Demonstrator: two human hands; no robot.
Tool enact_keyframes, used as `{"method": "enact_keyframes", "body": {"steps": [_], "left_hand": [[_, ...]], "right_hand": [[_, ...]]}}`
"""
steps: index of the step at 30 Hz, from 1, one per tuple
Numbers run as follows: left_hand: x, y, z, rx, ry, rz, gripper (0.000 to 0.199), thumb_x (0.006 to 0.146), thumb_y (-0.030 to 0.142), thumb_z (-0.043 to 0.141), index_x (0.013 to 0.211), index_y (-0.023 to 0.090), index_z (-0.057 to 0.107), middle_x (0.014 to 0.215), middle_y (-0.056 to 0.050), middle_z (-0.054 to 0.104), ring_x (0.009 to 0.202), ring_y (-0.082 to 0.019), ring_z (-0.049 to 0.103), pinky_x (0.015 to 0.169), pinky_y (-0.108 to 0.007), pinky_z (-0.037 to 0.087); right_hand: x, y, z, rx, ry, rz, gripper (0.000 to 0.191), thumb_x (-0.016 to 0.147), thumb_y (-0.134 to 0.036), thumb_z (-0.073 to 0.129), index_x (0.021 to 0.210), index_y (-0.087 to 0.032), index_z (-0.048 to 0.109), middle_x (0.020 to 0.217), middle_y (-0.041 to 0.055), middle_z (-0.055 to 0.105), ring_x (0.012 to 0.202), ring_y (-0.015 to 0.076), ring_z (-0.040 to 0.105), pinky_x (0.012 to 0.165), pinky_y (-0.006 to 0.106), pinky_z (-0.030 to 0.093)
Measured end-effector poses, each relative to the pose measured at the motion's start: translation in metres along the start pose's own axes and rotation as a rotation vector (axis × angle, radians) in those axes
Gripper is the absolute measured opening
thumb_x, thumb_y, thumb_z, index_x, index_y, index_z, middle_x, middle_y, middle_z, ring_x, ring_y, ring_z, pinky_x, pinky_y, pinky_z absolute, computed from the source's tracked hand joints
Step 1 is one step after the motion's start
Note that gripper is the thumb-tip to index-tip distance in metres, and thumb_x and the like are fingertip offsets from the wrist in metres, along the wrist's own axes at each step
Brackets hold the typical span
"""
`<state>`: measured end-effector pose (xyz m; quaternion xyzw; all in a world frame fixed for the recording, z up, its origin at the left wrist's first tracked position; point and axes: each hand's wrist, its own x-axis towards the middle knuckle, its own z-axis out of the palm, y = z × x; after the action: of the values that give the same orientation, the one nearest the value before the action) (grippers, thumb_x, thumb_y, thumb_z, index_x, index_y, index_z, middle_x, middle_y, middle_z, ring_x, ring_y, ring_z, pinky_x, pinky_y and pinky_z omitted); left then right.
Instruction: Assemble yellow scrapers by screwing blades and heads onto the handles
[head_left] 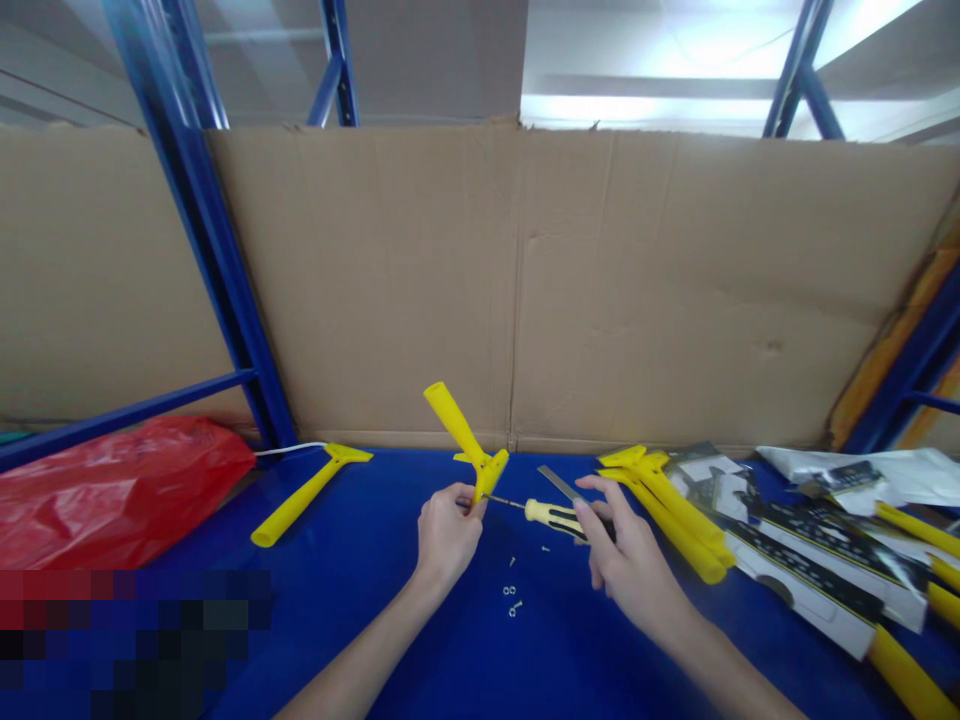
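Observation:
My left hand (448,535) is closed around the head of a yellow plastic scraper handle (456,420), whose tube points up and to the left. In my right hand (630,555) is a screwdriver (551,515) with a cream and black grip. Its shaft points left, and the tip meets the scraper head beside my left fingers; whether it sits in a screw is too small to tell. A flat grey metal strip (559,483) lies just behind the screwdriver. Between my hands and nearer me, small screws (513,561) and nuts (509,591) lie on the blue table.
Another yellow scraper handle (300,497) rests at the left, near a red plastic bag (172,480). Several more yellow handles (675,515) are stacked right of my right hand, beside packaged scrapers (806,575). Cardboard (375,280) and blue rack posts (217,250) stand behind the table (360,600).

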<state>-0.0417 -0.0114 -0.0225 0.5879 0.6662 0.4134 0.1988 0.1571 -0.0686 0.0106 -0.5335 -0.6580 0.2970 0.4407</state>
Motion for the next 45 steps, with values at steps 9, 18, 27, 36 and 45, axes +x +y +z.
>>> {"method": "enact_keyframes", "body": {"steps": [9, 18, 27, 36, 45], "left_hand": [[0.0013, -0.0019, -0.0004, 0.007, 0.008, 0.002, 0.008, 0.075, 0.018, 0.061, 0.078, 0.018, 0.068, 0.079, -0.004, 0.073, 0.072, -0.016, 0.066, 0.062, -0.022, 0.044], [-0.0014, 0.0010, 0.0033, 0.018, -0.018, 0.018, 0.008, 0.075, 0.016, 0.060, 0.078, 0.018, 0.067, 0.079, -0.004, 0.073, 0.070, -0.015, 0.066, 0.062, -0.021, 0.044], [-0.0004, -0.0013, 0.0027, 0.012, -0.017, 0.024, 0.009, 0.076, 0.017, 0.059, 0.079, 0.018, 0.068, 0.078, -0.003, 0.072, 0.070, -0.015, 0.066, 0.062, -0.021, 0.044], [-0.0009, 0.0011, 0.0013, 0.035, -0.033, 0.014, 0.010, 0.076, 0.016, 0.059, 0.080, 0.018, 0.068, 0.079, -0.004, 0.072, 0.072, -0.016, 0.066, 0.063, -0.021, 0.044], [-0.0004, -0.0009, 0.0024, 0.028, -0.035, 0.029, 0.008, 0.076, 0.017, 0.059, 0.078, 0.018, 0.067, 0.078, -0.003, 0.072, 0.071, -0.015, 0.066, 0.062, -0.021, 0.043]], "right_hand": [[0.0000, 0.0078, -0.0002, 0.037, -0.014, -0.108, 0.038, 0.080, -0.027, 0.048, 0.115, -0.026, 0.034, 0.096, 0.0020, 0.051, 0.049, 0.0083, 0.050, 0.042, 0.024, 0.042], [-0.0009, -0.0005, -0.0020, -0.003, 0.043, -0.010, 0.033, 0.087, -0.046, 0.038, 0.109, -0.022, 0.039, 0.072, -0.0021, 0.052, 0.044, 0.0114, 0.049, 0.042, 0.025, 0.042], [0.0012, 0.0012, -0.0008, -0.018, 0.013, 0.062, 0.039, 0.087, -0.049, 0.034, 0.115, -0.022, 0.038, 0.062, -0.0052, 0.049, 0.035, 0.0114, 0.045, 0.034, 0.024, 0.038], [0.0010, 0.0092, -0.0020, 0.046, 0.022, -0.080, 0.048, 0.079, -0.031, 0.049, 0.123, -0.025, 0.029, 0.098, 0.0037, 0.049, 0.048, 0.0079, 0.049, 0.037, 0.022, 0.041], [0.0017, 0.0055, 0.0039, 0.083, 0.049, 0.086, 0.047, 0.087, -0.051, 0.034, 0.125, -0.023, 0.031, 0.074, -0.0039, 0.049, 0.035, 0.0080, 0.045, 0.033, 0.023, 0.039]]}}
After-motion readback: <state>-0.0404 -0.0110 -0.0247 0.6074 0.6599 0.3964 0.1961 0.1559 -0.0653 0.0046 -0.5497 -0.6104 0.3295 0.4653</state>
